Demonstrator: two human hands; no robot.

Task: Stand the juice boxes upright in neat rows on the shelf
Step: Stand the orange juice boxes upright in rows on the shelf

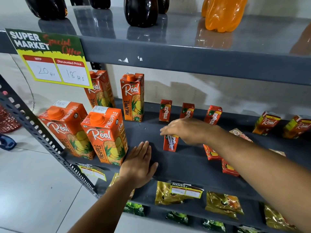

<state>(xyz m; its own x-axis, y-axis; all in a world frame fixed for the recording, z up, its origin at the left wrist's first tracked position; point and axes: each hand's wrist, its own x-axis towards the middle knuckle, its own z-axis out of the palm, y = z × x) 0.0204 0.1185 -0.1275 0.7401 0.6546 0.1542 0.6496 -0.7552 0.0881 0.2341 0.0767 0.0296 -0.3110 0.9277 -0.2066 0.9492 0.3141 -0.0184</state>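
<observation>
The right hand (186,130) comes down over a small red juice box (170,142) standing mid-shelf, its fingers (165,130) closing on the top; the grip looks blurred. The left hand (139,163) lies flat and open on the shelf (185,162) edge. A careless sweep of that forearm could topple the boxes lying beneath it (212,153). Four tall pineapple cartons (104,137) stand at left.

Bare grey shelf (185,158) between big pineapple cartons (104,137) on left and small red boxes (213,153) lying at right; one upright small box (170,142) stands in that gap. Back row of three Maaza boxes (186,111) blocks rear, upper shelf edge (185,59) caps headroom.
</observation>
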